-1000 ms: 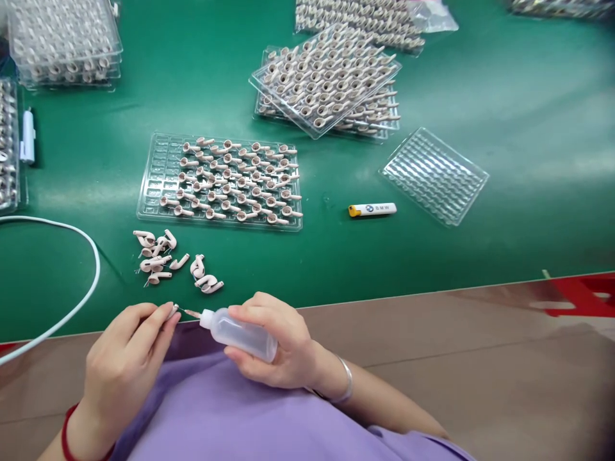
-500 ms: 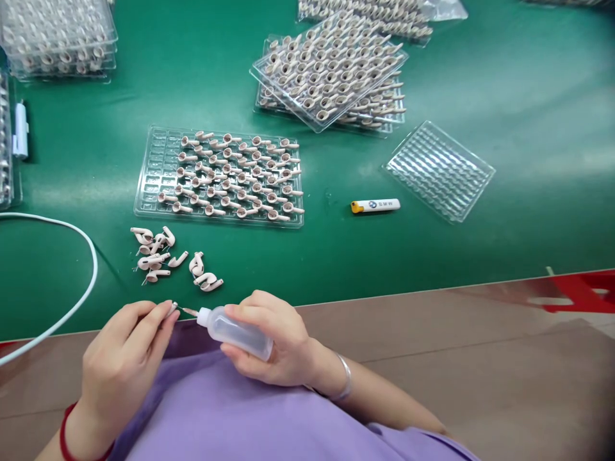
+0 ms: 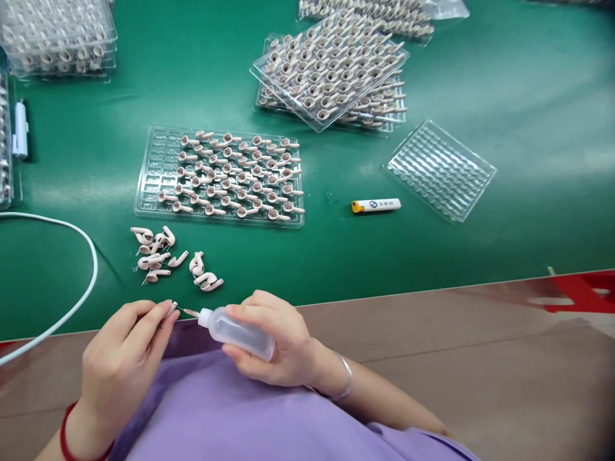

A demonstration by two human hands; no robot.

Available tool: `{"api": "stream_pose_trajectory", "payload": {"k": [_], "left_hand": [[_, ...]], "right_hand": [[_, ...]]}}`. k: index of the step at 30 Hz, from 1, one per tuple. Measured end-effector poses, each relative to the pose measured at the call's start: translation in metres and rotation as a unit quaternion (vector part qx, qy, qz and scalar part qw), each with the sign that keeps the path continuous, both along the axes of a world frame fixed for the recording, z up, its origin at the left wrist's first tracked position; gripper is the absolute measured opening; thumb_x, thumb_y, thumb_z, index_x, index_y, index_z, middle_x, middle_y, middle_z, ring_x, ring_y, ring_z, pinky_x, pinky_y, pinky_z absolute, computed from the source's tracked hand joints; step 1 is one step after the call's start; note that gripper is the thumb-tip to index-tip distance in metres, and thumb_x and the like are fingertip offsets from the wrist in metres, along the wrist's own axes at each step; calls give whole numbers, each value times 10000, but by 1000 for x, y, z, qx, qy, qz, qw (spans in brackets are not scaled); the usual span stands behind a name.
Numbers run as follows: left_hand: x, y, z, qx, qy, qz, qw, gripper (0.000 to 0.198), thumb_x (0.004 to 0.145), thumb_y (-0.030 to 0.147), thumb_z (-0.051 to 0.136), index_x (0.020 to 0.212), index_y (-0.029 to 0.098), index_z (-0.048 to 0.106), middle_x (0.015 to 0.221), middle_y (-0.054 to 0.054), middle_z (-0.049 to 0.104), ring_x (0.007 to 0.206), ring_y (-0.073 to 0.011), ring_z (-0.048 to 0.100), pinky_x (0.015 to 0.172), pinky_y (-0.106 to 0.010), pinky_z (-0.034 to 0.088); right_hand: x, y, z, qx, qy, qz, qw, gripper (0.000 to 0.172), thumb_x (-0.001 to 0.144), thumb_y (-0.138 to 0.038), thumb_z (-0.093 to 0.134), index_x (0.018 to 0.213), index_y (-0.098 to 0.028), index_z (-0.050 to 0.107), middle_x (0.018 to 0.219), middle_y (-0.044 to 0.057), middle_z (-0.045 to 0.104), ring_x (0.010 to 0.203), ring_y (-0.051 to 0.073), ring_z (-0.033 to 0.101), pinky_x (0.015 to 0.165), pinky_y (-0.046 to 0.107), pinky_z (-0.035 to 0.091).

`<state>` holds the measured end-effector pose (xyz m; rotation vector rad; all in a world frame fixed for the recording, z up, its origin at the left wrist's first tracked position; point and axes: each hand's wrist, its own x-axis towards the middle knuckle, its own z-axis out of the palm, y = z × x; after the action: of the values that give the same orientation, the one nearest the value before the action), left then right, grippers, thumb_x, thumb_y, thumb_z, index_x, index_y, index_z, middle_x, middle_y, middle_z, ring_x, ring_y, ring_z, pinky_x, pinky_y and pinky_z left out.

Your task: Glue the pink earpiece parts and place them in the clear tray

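Note:
Between the thumb and fingers of my left hand [image 3: 127, 352] is a pale earbud shell [image 3: 172, 308], mostly covered by the fingertips. My right hand [image 3: 278, 339] is wrapped round a translucent squeeze bottle [image 3: 240, 333] with a white cap and a thin needle tip [image 3: 191, 312]. The needle points left at the end of the shell; whether it touches cannot be made out. Just beyond my hands, a loose pile of earbud shells [image 3: 154, 261] with fine wires lies on the green table [image 3: 336, 256]. Behind it, a clear tray [image 3: 156, 173] holds rows of similar shells.
Stacked filled trays [image 3: 331, 70] stand at the back, with another stack [image 3: 57, 38] at far left. A lighter [image 3: 375, 205] and an unfilled clear tray [image 3: 442, 171] lie to the right. A white cable [image 3: 89, 282] curves along the left; a white tool [image 3: 20, 130] lies beyond.
My right hand and the bottle have shifted very slightly to the right, the needle tip moving a touch away from the shell. My left hand stays in place.

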<state>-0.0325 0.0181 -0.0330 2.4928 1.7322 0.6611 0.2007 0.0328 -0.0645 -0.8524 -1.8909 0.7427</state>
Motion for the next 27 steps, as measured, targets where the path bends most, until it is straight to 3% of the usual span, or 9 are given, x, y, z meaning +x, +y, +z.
{"api": "stream_pose_trajectory", "payload": {"k": [5, 8, 10, 13, 14, 16, 18, 22, 27], "left_hand": [[1, -10, 5, -87, -139, 47, 985, 150, 861, 240, 662, 988, 253, 741, 907, -14, 738, 713, -144, 697, 712, -249, 557], [7, -18, 6, -222, -259, 82, 936, 158, 842, 353, 669, 939, 284, 773, 931, -23, 777, 773, -192, 728, 719, -274, 591], [13, -21, 3, -342, -347, 124, 864, 231, 808, 452, 680, 905, 273, 791, 896, -47, 786, 779, -230, 733, 666, -295, 598], [20, -23, -6, -498, -453, 185, 716, 372, 770, 559, 681, 899, 230, 798, 769, -63, 763, 648, -211, 687, 536, -276, 545], [22, -23, -10, -528, -476, 198, 674, 403, 763, 576, 681, 908, 217, 795, 723, -55, 741, 596, -188, 651, 507, -265, 515], [25, -25, -17, -555, -513, 214, 619, 449, 745, 600, 688, 917, 198, 788, 657, -37, 688, 529, -151, 575, 482, -257, 467], [27, -26, -24, -563, -531, 225, 592, 477, 720, 616, 702, 912, 187, 784, 628, -27, 649, 506, -137, 526, 483, -263, 446], [28, -28, -30, -563, -552, 237, 568, 468, 686, 607, 735, 865, 176, 778, 592, -6, 590, 491, -116, 462, 475, -250, 401], [28, -26, -28, -552, -566, 233, 566, 400, 712, 536, 754, 854, 162, 775, 607, 2, 581, 510, -89, 428, 485, -219, 361]], "right_hand": [[2, -1, 7, -55, 39, -2, 998, 490, 843, -258, 648, 1301, -214, 480, 976, 86, 676, 752, 180, 622, 650, 298, 539], [-3, -6, 6, -67, 22, -5, 997, 574, 836, -182, 614, 1373, -215, 416, 1028, 102, 643, 862, 203, 623, 704, 318, 556], [-10, -10, 2, -55, 2, 2, 998, 591, 837, -128, 581, 1392, -208, 395, 1030, 104, 617, 890, 199, 613, 719, 308, 562], [-19, -15, -5, 3, -33, -8, 999, 475, 862, -104, 558, 1320, -196, 471, 951, 80, 586, 835, 179, 595, 705, 286, 551], [-21, -16, -7, 25, -43, -20, 999, 411, 867, -108, 557, 1267, -195, 512, 909, 66, 575, 796, 172, 582, 689, 287, 539], [-24, -15, -10, 61, -66, -46, 995, 291, 868, -114, 563, 1149, -194, 566, 847, 46, 559, 731, 161, 548, 661, 298, 510], [-25, -14, -11, 78, -83, -61, 992, 217, 865, -112, 564, 1068, -189, 578, 827, 42, 556, 707, 157, 524, 645, 304, 487], [-25, -13, -12, 83, -93, -69, 990, 188, 868, -106, 543, 1034, -191, 566, 822, 43, 555, 708, 158, 509, 641, 303, 470], [-26, -14, -12, 82, -94, -68, 990, 183, 864, -107, 537, 1024, -191, 563, 821, 44, 554, 710, 162, 505, 642, 305, 454]]}}
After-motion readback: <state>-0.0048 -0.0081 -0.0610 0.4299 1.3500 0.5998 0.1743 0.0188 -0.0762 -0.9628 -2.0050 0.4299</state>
